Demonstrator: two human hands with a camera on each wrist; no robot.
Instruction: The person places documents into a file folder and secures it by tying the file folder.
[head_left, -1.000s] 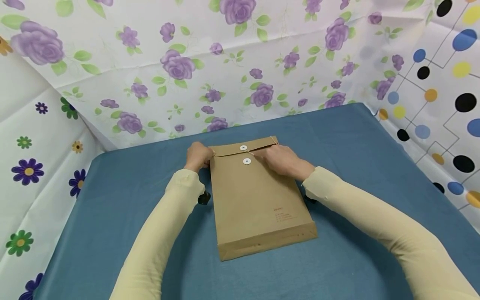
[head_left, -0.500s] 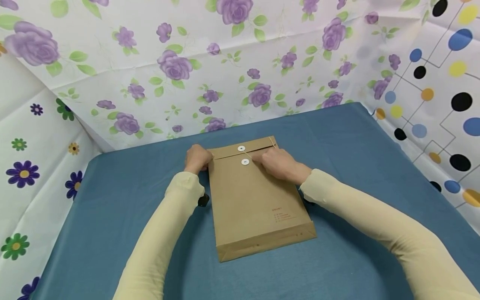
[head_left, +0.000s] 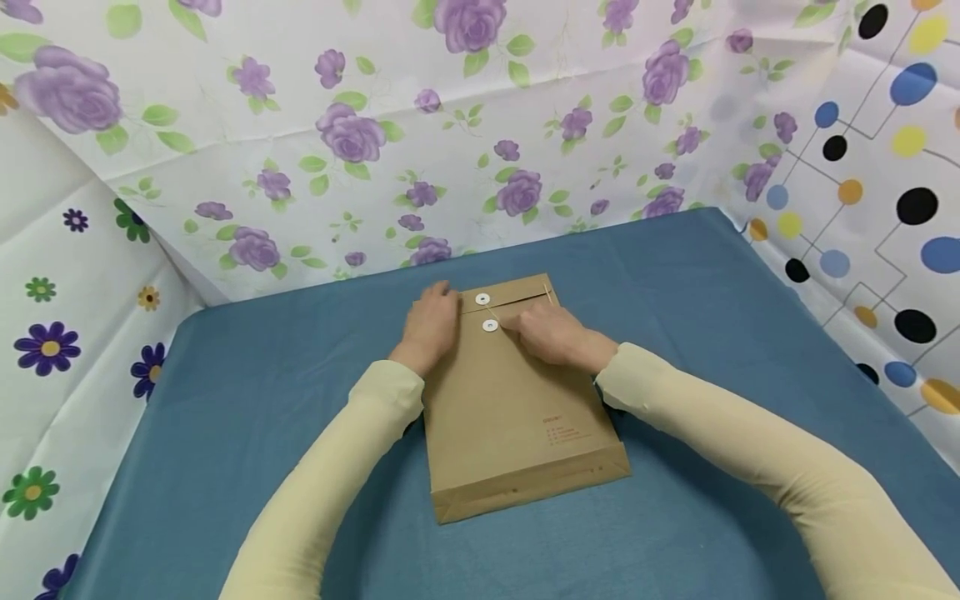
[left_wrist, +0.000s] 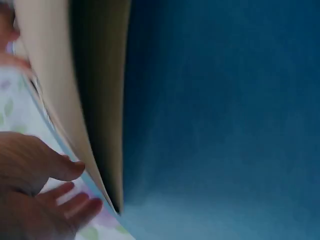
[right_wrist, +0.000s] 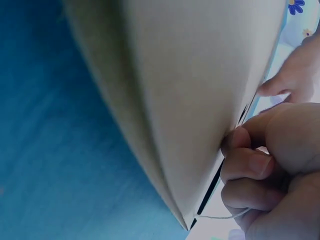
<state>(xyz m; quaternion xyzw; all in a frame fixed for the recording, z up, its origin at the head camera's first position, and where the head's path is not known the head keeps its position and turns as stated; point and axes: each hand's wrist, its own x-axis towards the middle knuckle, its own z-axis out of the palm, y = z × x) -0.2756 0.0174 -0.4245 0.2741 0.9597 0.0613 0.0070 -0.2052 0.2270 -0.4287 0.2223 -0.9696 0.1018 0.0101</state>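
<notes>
A brown kraft paper document envelope (head_left: 517, 392) lies on the blue cloth, its top flap folded down. One white button (head_left: 482, 298) sits on the flap and another white button (head_left: 490, 326) just below it on the body. My right hand (head_left: 553, 332), fingers curled, pinches the thin string (right_wrist: 220, 217), which stretches from the flap button to the fingers and also loops near the flap's right end. Over the envelope's upper left corner is my left hand (head_left: 432, 325); the left wrist view shows its thumb and fingers apart, holding nothing.
Blue cloth (head_left: 285, 433) covers the table around the envelope. A white sheet with purple flowers (head_left: 427, 142) stands along the back edge, with patterned sheets at the left and right sides.
My left hand has let go of the envelope's upper left edge and moved right, over the flap's left end. The right hand stays by the buttons with the string.
</notes>
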